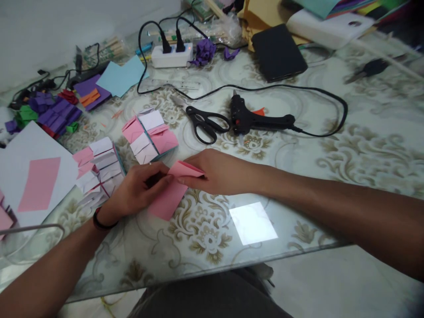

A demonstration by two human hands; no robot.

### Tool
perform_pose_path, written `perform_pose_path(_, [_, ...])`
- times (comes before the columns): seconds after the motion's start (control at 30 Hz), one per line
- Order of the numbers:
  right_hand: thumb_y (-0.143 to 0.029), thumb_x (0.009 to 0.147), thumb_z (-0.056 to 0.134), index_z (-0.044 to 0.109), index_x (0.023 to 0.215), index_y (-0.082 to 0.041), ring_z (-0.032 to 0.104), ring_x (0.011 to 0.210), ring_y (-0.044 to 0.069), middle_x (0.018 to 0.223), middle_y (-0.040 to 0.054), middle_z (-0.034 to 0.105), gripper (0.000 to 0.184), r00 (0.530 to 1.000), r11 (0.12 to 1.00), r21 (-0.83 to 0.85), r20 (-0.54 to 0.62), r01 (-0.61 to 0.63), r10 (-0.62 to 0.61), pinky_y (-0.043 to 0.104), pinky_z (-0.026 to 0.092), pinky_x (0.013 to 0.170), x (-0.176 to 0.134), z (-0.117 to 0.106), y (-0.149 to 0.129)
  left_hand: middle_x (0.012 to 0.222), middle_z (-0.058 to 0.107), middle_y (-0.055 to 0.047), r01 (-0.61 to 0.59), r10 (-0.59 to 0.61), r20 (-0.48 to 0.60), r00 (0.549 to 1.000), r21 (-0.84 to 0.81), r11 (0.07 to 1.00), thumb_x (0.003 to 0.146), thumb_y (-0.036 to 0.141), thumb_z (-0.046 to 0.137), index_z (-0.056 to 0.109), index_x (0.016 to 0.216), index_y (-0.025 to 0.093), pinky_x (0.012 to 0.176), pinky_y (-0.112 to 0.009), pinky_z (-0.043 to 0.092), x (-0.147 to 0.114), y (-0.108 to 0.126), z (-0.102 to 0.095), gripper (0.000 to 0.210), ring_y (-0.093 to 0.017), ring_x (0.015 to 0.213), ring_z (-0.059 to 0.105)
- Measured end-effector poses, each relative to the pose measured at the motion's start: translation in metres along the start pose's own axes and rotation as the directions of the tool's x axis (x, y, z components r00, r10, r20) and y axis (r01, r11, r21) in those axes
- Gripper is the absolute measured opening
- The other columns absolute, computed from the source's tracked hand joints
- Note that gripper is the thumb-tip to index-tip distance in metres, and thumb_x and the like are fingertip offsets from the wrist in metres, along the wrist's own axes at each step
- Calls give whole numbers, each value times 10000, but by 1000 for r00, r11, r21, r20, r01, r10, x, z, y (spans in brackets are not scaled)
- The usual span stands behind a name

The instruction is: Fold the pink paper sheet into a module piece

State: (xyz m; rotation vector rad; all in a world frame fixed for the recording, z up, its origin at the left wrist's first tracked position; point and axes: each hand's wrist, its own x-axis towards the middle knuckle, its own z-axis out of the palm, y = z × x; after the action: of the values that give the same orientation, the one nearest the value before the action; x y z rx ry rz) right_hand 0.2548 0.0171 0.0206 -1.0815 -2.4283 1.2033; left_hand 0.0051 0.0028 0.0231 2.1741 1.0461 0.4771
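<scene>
A strip of pink paper (168, 201) lies between my two hands near the front of the table, its upper end folded over. My left hand (141, 185) pinches the strip at its left edge, by the fold. On the other side, my right hand (215, 172) grips the folded end between thumb and fingers. Just beyond the hands sits a folded pink and white paper piece (150, 134) with a teal edge. Left of it, close to my left wrist, is a second folded white and pink piece (99, 170).
Black scissors (207, 123) and a black glue gun (255, 117) lie beyond my right hand, the gun's cord looping right. A white power strip (172, 55) stands at the back. White paper with a pink rectangle (39, 183) lies left, below folded purple pieces (59, 110).
</scene>
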Motion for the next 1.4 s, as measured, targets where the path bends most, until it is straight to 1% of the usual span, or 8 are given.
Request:
perform_pose_path(0.23, [-421,1000,549,575,815,-162,430,632,93,730,9,639,319,1000,1000,-23,-3,21,-21,271,263,655,0,1,2,725,688,6,16,-16,1,1000,-2,1000,1054,342,594,723,940,171,549,-238,393,0,-1,1,243,-101,587,511])
perform_pose_path(0.37, [-426,998,550,580,821,-163,448,637,95,733,10,644,318,1000,1000,-15,-5,21,-21,269,266,656,0,1,3,722,679,8,-2,2,-4,1000,-4,1000,1059,341,594,727,955,174,550,-238,399,-1,-2,1,237,-101,587,509])
perform_pose_path(0.57, [-414,994,553,589,819,-159,443,634,90,733,10,643,311,1000,999,-20,-5,26,-26,267,268,656,0,1,3,777,718,-3,2,-2,8,1000,-2,1000,1060,333,596,728,977,177,565,-230,412,-1,-1,0,221,-101,611,541])
perform_pose_path(0.73, [-409,998,550,604,833,-160,450,644,92,746,9,653,303,1000,1000,-14,-11,25,-25,263,277,655,0,2,2,736,688,24,-3,3,-2,1000,2,1000,1051,317,605,709,936,204,545,-228,388,0,-2,0,192,-96,579,501])
perform_pose_path(0.87, [-408,1004,551,594,823,-157,436,637,89,739,11,650,312,999,999,-23,-17,31,-31,267,272,655,0,1,1,750,697,20,0,0,8,1000,-6,1000,1056,328,597,715,962,216,549,-233,399,-1,-2,0,189,-104,593,524])
perform_pose_path(1.03, [-393,1002,556,601,826,-154,447,640,91,759,18,665,300,1000,1000,-26,-15,15,-16,270,275,654,-1,0,0,758,709,10,9,-9,0,1000,12,1000,1056,340,595,704,923,212,547,-242,392,0,-1,0,214,-104,587,524])
perform_pose_path(1.23, [-376,1000,557,596,813,-150,424,632,86,721,5,640,297,1000,1000,-23,-11,5,-5,275,259,660,-1,0,-1,697,651,31,21,-22,3,1000,20,1000,1055,339,596,697,908,199,541,-217,370,0,0,0,227,-89,569,476])
perform_pose_path(1.4, [-381,1000,555,576,799,-153,445,631,86,712,2,624,305,1000,1000,-12,-20,21,-21,278,263,660,0,1,1,718,681,21,18,-18,1,1000,3,1000,1050,331,607,705,917,205,541,-226,378,0,-2,1,208,-95,572,508])
